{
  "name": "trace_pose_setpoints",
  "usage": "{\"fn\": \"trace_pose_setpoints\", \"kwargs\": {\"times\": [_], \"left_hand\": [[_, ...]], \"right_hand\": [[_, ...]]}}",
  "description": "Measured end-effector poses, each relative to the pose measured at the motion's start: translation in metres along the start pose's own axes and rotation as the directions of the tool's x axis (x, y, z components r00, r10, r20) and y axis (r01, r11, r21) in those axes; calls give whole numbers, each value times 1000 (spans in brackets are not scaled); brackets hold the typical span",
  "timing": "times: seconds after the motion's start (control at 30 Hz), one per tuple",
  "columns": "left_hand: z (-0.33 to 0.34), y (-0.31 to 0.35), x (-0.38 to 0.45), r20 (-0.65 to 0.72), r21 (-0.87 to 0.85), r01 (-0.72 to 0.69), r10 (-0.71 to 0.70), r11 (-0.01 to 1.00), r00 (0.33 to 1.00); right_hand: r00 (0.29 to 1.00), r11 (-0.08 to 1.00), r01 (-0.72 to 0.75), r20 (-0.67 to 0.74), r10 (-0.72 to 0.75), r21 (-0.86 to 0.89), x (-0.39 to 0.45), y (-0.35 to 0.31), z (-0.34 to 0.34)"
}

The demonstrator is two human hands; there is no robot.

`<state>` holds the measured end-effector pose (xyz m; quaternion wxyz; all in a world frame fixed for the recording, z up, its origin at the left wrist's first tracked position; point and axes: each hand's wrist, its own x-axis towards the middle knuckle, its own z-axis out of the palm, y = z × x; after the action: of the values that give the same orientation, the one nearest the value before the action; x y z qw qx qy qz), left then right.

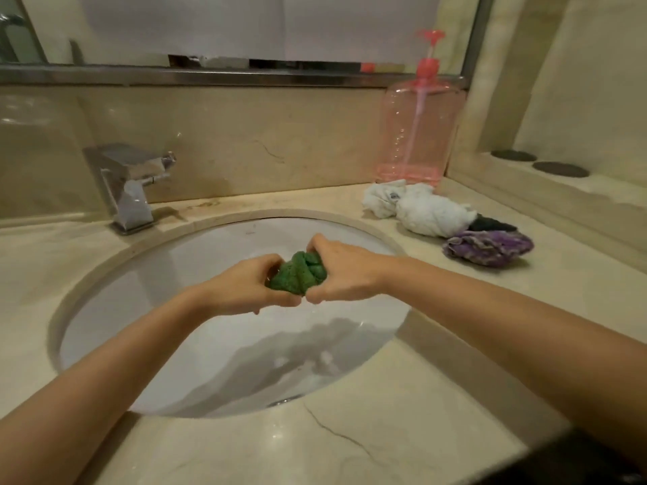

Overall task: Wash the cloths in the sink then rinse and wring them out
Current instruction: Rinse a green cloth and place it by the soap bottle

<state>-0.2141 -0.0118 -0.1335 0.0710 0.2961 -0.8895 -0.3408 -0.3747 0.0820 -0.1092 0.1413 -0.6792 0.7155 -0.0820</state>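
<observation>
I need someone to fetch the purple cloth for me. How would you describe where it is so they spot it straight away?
Start at the tall pink pump bottle on the counter right of the sink. A small heap of cloths lies in front of it. The purple cloth is nearest the front edge, mottled violet and grey, beside the white cloth.

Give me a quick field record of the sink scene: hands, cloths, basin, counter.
left hand: grips green cloth
right hand: grips the same cloth
green cloth: bunched and twisted, held above basin
basin: holds water
faucet: no stream visible
counter: white cloths, dark cloth, purple cloth piled on the right
pump bottle: pink, behind the pile
</observation>
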Motion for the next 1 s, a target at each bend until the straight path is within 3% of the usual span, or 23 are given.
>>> {"fn": "trace_pose_setpoints", "kwargs": {"times": [0.07,0.2,0.3,0.4,0.5,0.63,0.7,0.87,1.0], "left_hand": [[8,20,5,-20,-74,-51,50,996,999],[29,69,26,-36,-180,-132,127,975,991],[46,102,50,-31,19,-209,209,978,977],[59,122,71,-11,180,-236,242,955,970],[64,127,89,-58,274,-213,238,938,970],[63,133,112,-183,308,-214,279,927,943],[61,138,125,-225,312,-249,326,917,918],[69,157,157,-169,364,-297,376,883,911],[69,168,172,-160,578,-224,378,785,912]], "right_hand": [[997,993,-47,-49,52,111,-19,19,-11],[947,984,-153,-272,172,90,-54,58,-31],[886,958,-278,-404,228,-69,-81,83,-39],[827,860,-383,-539,159,-335,-99,105,-34],[795,767,-446,-598,104,-460,-104,118,-27],[735,768,-455,-677,37,-451,-103,118,-23],[671,808,-456,-740,36,-374,-100,117,-19],[600,785,-516,-799,44,-344,-86,112,-10],[578,813,-501,-814,60,-296,-70,112,-6]]}}
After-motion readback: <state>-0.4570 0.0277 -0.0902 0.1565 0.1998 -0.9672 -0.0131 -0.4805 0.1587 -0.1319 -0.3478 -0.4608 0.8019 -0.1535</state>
